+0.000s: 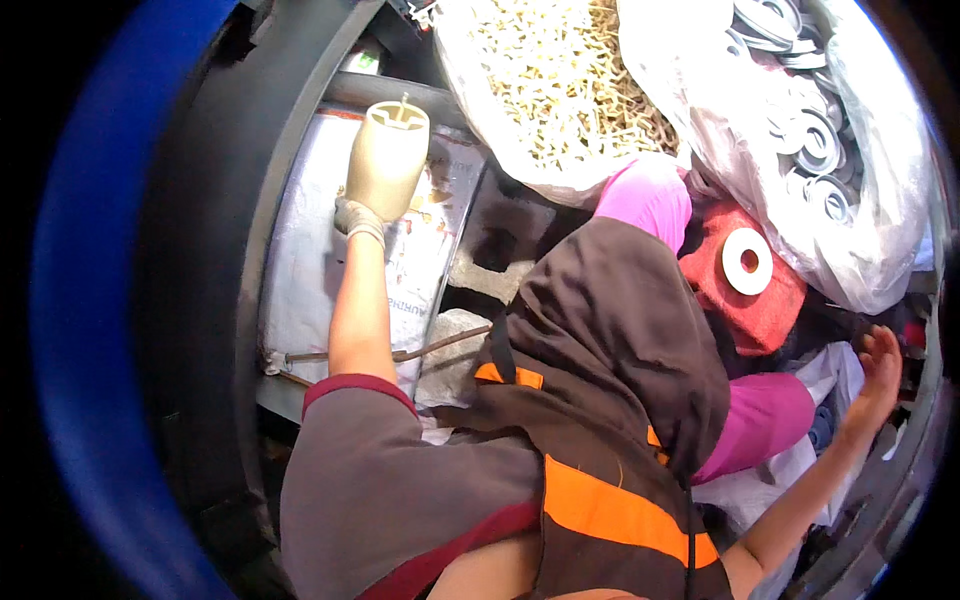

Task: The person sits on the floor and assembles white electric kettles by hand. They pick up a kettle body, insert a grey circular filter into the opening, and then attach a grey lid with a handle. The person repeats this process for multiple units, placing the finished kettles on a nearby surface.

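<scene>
My left hand [354, 218], with a pale wrap or glove at the wrist, is at the lower end of a cream, cup-shaped plastic housing [388, 165]. The fingers are mostly hidden behind it, but they appear to grip it. Inside the housing's upper rim are ribs and a thin upright pin. Off to the right, my right hand [880, 372] holds nothing that I can see. Its fingers are stretched out a little apart, close to the lower edge of a clear plastic bag [860, 285] filled with grey rings [820, 145].
A white bag [470, 85] of small cream pieces [570, 80] stands ahead. A white ring [747, 262] lies on a red cloth [765, 320]. Under my left arm is a printed white sack [310, 230], beside a concrete block [480, 275] and a thin rod [450, 343]. Dark metal frame [285, 190] borders the left.
</scene>
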### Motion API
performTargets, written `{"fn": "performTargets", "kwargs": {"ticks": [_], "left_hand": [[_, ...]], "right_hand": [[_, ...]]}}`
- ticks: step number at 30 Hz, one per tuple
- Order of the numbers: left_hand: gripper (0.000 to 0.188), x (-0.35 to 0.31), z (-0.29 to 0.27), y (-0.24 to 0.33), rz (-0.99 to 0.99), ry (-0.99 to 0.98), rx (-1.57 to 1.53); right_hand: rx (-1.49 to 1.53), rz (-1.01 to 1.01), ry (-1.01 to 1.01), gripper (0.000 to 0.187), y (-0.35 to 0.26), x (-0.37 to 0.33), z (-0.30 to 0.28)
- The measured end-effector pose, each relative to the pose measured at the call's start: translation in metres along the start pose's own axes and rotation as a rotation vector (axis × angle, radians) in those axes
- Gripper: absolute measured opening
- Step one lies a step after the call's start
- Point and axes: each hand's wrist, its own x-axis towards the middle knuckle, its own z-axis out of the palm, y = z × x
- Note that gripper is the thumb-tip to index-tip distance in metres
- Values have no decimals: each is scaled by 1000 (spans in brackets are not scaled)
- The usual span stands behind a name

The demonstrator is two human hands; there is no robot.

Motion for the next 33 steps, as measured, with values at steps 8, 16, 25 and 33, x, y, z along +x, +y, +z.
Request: {"fn": "performTargets", "kwargs": {"ticks": [8,16,25,33], "left_hand": [[34,-256,180,-19,-417,-981,-16],[24,-409,224,-149,-314,-1694,885],[38,-510,228,-59,832,-2496,800],[16,-467,203,-81,809,-2120,539]], "right_hand": [[-159,-171,-383,65,-39,-22,104],[224,-460,-320,119,-63,-56,114],[657,-17,-445,86,-34,-82,113],[318,-225,-364,42,-23,-88,117]]}}
